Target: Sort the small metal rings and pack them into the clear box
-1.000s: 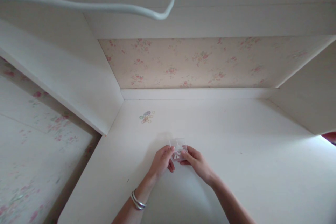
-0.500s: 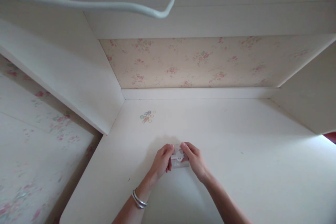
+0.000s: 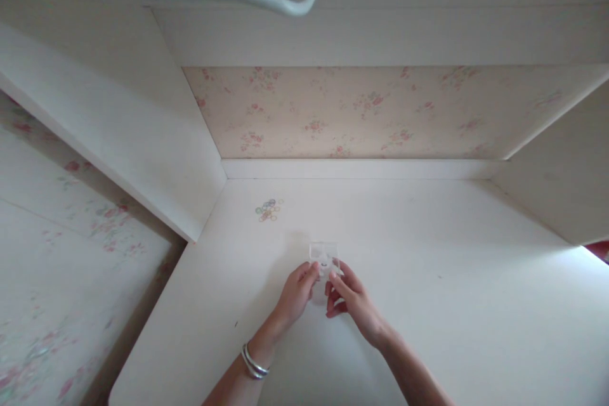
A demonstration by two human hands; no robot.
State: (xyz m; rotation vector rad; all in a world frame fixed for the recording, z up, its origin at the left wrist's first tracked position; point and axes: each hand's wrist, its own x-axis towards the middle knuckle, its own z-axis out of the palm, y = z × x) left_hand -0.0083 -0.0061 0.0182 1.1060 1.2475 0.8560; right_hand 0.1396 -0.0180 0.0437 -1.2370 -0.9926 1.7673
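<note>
Clear case, lower edge obscured, is pinched by left hand and right hand.

Bare arms and hands, seen from above. The left forearm and right forearm rise from below and converge, bringing the two hands close together yet apart. The left hand is closed in a pinch, its thumb uppermost and pointing inward and away from the body. The right hand pinches likewise between thumb and forefinger; its lower fingers curl loosely beneath, tips directed toward the left hand.
</note>
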